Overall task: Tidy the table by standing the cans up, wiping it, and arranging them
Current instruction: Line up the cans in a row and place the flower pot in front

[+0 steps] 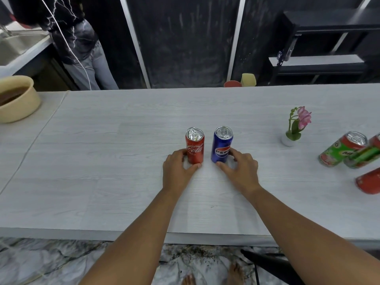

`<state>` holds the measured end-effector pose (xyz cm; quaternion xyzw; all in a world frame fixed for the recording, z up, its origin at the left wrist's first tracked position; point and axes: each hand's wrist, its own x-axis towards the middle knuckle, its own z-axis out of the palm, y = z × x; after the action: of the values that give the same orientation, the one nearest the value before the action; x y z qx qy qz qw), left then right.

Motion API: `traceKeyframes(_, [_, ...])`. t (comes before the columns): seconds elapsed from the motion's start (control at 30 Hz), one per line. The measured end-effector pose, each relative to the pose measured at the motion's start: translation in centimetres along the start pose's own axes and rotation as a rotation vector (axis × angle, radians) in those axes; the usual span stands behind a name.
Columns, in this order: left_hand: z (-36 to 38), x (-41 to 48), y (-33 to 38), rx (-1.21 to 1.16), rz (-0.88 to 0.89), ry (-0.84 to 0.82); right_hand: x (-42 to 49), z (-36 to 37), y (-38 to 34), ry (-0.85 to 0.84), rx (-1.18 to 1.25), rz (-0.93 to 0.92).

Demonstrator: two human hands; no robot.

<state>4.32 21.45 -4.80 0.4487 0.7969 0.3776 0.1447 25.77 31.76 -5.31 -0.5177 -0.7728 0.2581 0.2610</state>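
Note:
A red Coca-Cola can (195, 145) and a blue Pepsi can (222, 144) stand upright side by side at the middle of the pale wood-grain table (123, 161). My left hand (177, 168) wraps the base of the red can from the left, thumb in front. My right hand (239, 167) grips the base of the blue can from the right. At the right edge stand a green Milo can (342, 149), a second green can (364, 155) partly cut off, and a red can (369, 182) also partly out of frame.
A small pot with a pink flower (295, 126) stands right of the two cans. A beige bowl (16, 99) sits at the table's far left. Another person (76, 42) stands beyond the table by a sink. A black chair (269, 264) is below the near edge.

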Motion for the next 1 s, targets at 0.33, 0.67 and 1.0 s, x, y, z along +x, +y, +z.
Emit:
traceKeyframes(0.33, [0.1,0.0,-0.3,0.004,0.016,0.007,-0.2,0.2,0.2,0.035,-0.032,-0.029])
traceKeyframes(0.67, [-0.1,-0.2,-0.5,0.011,0.038,0.002,-0.4,0.1,0.1,0.023,-0.031,-0.035])
traceKeyframes(1.0, [-0.3,-4.2,-0.3,0.193,0.138,0.017,-3.3,-1.9,0.5,-0.037,0.149,0.097])
